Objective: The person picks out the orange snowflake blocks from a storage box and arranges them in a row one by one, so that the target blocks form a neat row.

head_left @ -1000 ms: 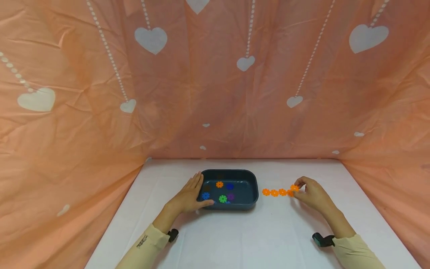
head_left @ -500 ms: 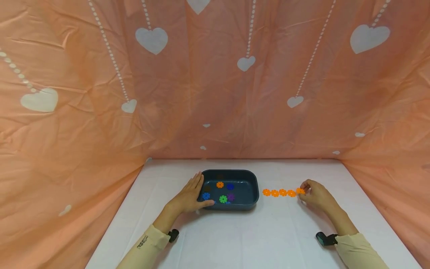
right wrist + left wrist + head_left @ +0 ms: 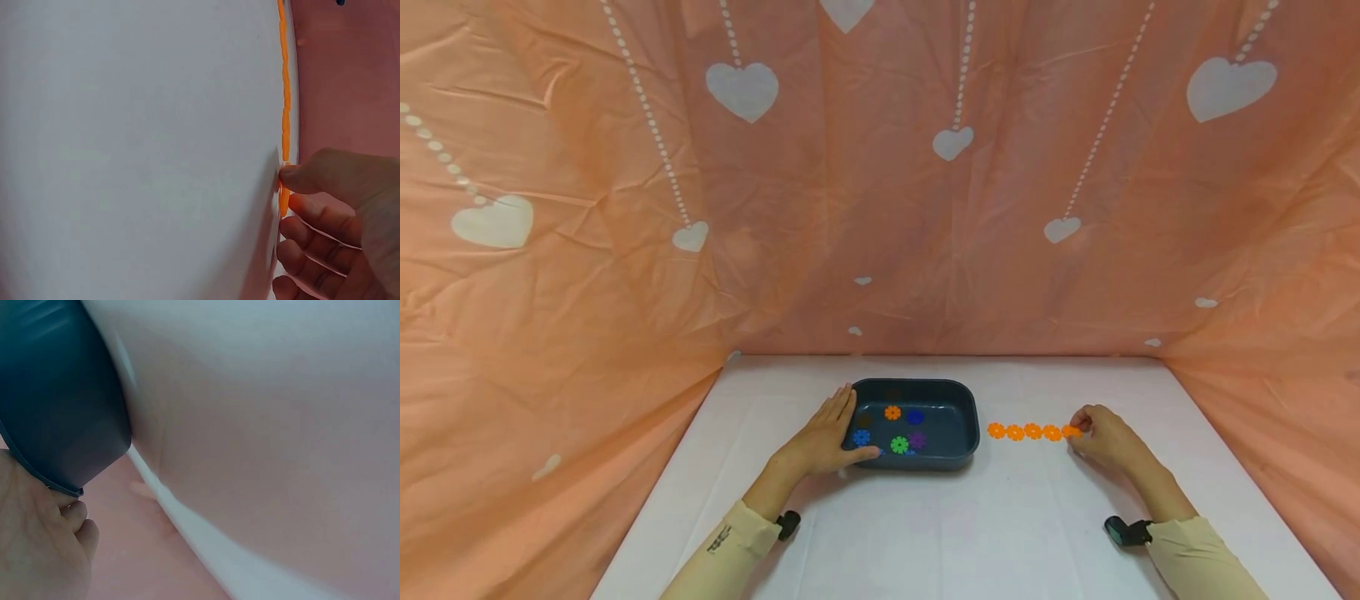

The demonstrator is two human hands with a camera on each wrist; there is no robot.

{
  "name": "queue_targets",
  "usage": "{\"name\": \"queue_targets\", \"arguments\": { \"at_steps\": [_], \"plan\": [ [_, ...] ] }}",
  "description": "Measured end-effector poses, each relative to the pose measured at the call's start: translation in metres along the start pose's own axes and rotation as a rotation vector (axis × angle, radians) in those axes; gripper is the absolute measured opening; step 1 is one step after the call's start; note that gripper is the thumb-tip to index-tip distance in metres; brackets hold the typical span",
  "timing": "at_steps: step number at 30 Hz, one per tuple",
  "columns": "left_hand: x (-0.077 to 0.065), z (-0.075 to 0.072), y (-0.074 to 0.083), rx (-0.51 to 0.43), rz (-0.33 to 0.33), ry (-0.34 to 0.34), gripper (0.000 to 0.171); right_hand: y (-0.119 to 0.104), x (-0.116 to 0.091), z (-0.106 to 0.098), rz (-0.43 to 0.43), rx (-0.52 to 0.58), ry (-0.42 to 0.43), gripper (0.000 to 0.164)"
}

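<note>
My left hand [image 3: 817, 439] lies along the left side of a dark blue-grey tray [image 3: 958, 457], its fingers straight against the rim and its thumb across the near corner. In the left wrist view the palm [image 3: 37, 531] is beside the tray's outer wall [image 3: 69, 406]. My right hand [image 3: 1108, 435] pinches an orange flower-shaped disc [image 3: 1072, 431] between thumb and fingers, low at the table. That disc is at the right end of a line of orange flower-shaped discs [image 3: 1033, 431]. Edge-on in the right wrist view, the line [image 3: 285, 81] looks flat; whether the discs interlock I cannot tell.
Inside the tray lie loose flower-shaped discs: an orange one [image 3: 892, 412], a green one [image 3: 899, 445], a purple one [image 3: 917, 440] and several blue and brown ones. A white cloth covers the table [image 3: 940, 533]. Orange fabric [image 3: 880, 208] with white hearts hangs behind and at both sides.
My right hand has moved right and lowered the orange disc from above the line's fourth disc to the line's right end. The left hand and tray have stayed put.
</note>
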State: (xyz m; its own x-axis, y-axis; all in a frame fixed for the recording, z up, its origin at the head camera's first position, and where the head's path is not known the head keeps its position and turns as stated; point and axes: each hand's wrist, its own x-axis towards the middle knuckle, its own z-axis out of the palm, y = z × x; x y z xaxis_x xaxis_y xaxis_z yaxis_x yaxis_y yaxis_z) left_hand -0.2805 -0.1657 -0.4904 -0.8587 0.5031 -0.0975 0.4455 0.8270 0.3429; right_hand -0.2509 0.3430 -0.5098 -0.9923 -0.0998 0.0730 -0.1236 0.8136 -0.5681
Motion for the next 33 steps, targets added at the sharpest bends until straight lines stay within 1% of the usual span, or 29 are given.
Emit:
{"name": "queue_targets", "arguments": {
  "at_steps": [4,9,15,20,23,26,29,33],
  "plan": [
    [0.001,0.001,0.000,0.000,-0.001,0.006,0.121,0.000,0.001,0.001,-0.020,-0.008,0.010,0.021],
    [0.001,0.001,-0.001,0.015,-0.007,0.000,0.122,0.000,0.001,0.002,-0.040,-0.021,0.019,0.021],
    [0.001,0.000,0.000,0.011,0.000,-0.007,0.121,0.001,0.000,0.003,-0.063,-0.025,0.032,0.021],
    [0.001,-0.001,-0.001,0.014,0.002,-0.006,0.121,-0.001,0.001,-0.002,-0.074,-0.024,0.056,0.021],
    [0.001,-0.002,-0.001,0.012,0.001,-0.004,0.121,-0.007,0.004,-0.005,-0.082,-0.010,0.081,0.021],
    [0.001,-0.002,-0.001,0.016,0.003,-0.006,0.121,-0.017,0.007,-0.007,-0.112,0.011,0.105,0.024],
    [0.001,-0.002,-0.001,0.011,0.007,-0.001,0.121,-0.029,0.011,-0.005,-0.145,0.025,0.121,0.026],
    [0.002,0.000,-0.002,0.008,0.004,-0.003,0.121,-0.047,0.016,0.001,-0.177,0.029,0.123,0.026]
  ]
}}
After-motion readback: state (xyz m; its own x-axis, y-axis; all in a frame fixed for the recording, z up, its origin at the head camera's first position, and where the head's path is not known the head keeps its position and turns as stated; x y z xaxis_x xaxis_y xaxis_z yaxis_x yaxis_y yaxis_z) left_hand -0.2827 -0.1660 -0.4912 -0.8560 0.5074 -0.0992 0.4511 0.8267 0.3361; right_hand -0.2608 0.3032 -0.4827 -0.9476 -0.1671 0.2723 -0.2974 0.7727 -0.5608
